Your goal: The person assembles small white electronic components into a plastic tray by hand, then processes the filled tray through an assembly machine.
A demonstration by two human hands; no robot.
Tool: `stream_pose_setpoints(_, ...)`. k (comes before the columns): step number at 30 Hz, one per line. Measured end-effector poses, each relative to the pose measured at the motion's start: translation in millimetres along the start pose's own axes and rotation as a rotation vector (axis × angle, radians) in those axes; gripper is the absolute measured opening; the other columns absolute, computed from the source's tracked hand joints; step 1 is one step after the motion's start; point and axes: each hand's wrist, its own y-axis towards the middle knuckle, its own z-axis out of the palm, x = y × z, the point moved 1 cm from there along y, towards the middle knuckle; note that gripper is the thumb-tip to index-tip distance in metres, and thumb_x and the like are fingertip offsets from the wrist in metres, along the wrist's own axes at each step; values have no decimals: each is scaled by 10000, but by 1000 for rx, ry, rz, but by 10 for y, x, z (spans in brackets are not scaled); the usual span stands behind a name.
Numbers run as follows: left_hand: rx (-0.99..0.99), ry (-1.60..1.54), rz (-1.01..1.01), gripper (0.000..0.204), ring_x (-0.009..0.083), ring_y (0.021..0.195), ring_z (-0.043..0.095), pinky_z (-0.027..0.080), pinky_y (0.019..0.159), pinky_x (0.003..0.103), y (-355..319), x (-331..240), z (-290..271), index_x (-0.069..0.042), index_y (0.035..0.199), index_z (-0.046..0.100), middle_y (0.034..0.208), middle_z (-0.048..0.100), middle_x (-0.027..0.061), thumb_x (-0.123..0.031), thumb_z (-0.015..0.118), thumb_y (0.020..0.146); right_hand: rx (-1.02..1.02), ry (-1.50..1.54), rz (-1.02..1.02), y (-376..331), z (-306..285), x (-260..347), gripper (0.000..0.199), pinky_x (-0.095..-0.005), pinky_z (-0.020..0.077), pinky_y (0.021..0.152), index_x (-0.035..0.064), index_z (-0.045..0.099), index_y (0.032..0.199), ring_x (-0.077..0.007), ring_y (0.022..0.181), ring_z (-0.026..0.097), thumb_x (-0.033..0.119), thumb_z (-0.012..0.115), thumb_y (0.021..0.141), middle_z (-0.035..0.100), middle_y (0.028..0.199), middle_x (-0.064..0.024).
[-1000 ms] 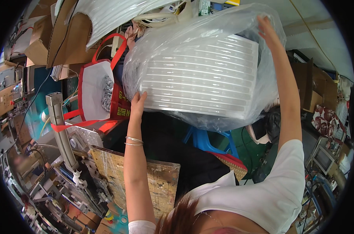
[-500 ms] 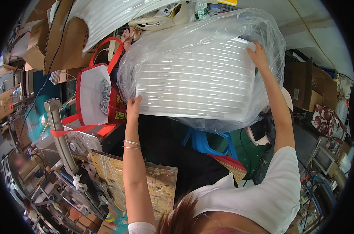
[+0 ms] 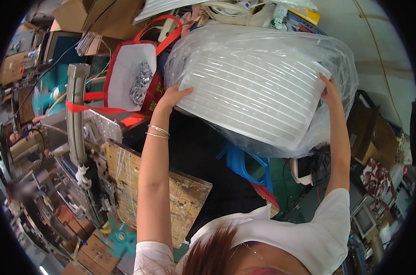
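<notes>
A wide white ribbed plastic tray (image 3: 249,94) lies in front of me on a clear plastic bag (image 3: 341,59) that bunches around it. Whether any film passes over the tray's top is hard to tell. My left hand (image 3: 175,96) grips the tray's left edge, with the thumb on top and most fingers hidden. At the far right corner my right hand (image 3: 329,89) holds the edge, fingers partly behind it. The tray slants down toward the right.
Left of the tray stands a red-trimmed bag (image 3: 131,68) holding shiny metal pieces. Nearer are a metal column (image 3: 77,119) and a stained wooden board (image 3: 185,197). A blue stool (image 3: 249,167) is below the tray, and cardboard boxes (image 3: 375,133) stand at right.
The whole view has shifted, and surroundings at left sit farther right. The tray has turned clockwise in the picture; my left hand is higher along its edge and my right hand lower.
</notes>
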Motion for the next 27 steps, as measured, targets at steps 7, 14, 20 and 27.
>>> stream_pose_setpoints(7,38,-187,8,764,284,1113,527,395,943,329,-307,-178,56,97,1299,375,1214,529,213,-274,731,734,304,150,14,95,-80,35,698,-385,421,923,-11,446,1255,-245,1107,519,359,742,743,525,1217,-143)
stream_pose_setpoints(14,99,-153,38,630,259,1051,564,430,903,328,-784,-503,64,62,1239,453,1137,578,172,-269,712,770,261,151,-210,-141,-71,196,677,-339,418,927,-34,462,1242,-238,1084,533,351,736,758,542,1193,-135)
stream_pose_setpoints(20,52,-220,85,557,229,1006,582,446,870,317,-1243,-344,106,45,1216,481,1116,590,151,-257,687,795,302,174,-301,-399,-126,462,633,-317,404,918,-19,489,1226,-209,1080,523,347,728,768,546,1187,-109)
stream_pose_setpoints(27,109,-505,185,500,194,993,581,449,873,316,-2232,-159,104,12,1213,485,1111,597,119,-194,683,802,349,85,-351,-755,-127,823,594,-319,400,923,-4,500,1222,-206,1066,529,341,711,787,562,1169,-89)
